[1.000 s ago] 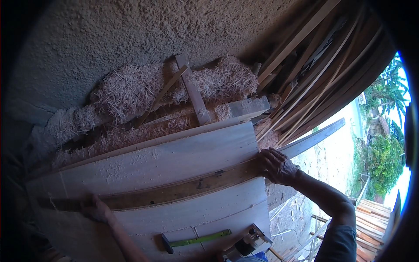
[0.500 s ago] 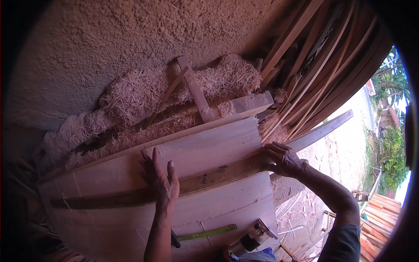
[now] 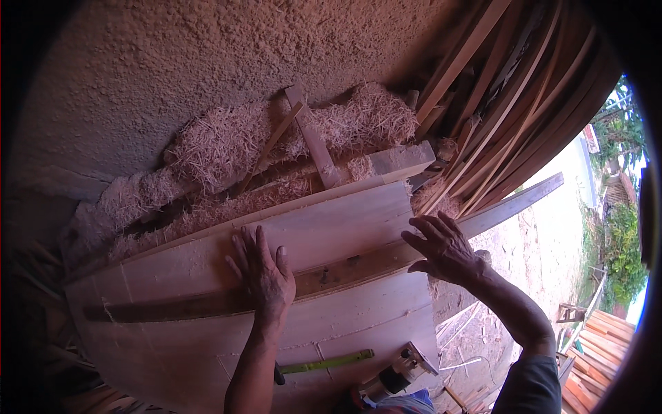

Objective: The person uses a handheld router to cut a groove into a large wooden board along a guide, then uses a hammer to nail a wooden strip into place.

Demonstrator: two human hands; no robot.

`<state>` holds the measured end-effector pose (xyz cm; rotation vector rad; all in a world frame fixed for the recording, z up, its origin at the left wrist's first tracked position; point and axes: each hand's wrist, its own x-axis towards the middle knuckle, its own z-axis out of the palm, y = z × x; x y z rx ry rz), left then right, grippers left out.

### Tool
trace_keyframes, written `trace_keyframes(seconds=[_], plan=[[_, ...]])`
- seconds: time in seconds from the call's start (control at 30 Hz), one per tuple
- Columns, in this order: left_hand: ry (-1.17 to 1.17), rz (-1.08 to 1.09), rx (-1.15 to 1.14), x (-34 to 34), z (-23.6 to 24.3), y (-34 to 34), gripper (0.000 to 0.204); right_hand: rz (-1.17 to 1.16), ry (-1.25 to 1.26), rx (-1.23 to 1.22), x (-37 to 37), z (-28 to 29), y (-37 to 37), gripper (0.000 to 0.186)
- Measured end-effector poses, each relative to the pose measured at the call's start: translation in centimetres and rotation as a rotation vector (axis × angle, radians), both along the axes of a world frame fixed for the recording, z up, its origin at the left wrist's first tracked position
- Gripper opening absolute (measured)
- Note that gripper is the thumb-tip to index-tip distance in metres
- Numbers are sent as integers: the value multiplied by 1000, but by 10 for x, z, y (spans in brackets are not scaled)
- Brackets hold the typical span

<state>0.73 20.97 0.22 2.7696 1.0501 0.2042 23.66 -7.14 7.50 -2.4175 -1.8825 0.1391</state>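
Pressing down on a long dark wooden strip [image 3: 207,303] that runs across the pale wooden panel [image 3: 345,234], we keep both hands flat on it. Our left hand [image 3: 262,272] lies palm down near the strip's middle, fingers spread apart and gripping nothing. Our right hand [image 3: 445,248] rests farther along toward the panel's right edge, fingers also open and splayed. The strip carries on past the panel to the right. Near the panel's lower edge lie a hammer with a green handle [image 3: 327,362] and a power tool [image 3: 400,372]. Behind the panel, wood shavings [image 3: 227,145] are heaped against the rough wall [image 3: 172,62], and long planks [image 3: 510,103] lean at the right.
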Motion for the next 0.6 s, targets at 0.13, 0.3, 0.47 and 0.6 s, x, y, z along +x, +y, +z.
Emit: trace_keyframes(seconds=[0.13,0.3,0.47,0.6], plan=[[-25,-10,9,0,-2,1,58,252,375,124,-92,-22,41,36],[-57,-6,25,0,-6,2,57,666,542,-71,-200,-68,83,35],[-55,23,39,1,-10,1,57,536,1032,-217,-245,-68,100,30],[-75,19,57,1,-10,1,56,514,1065,-232,-253,-60,110,29]])
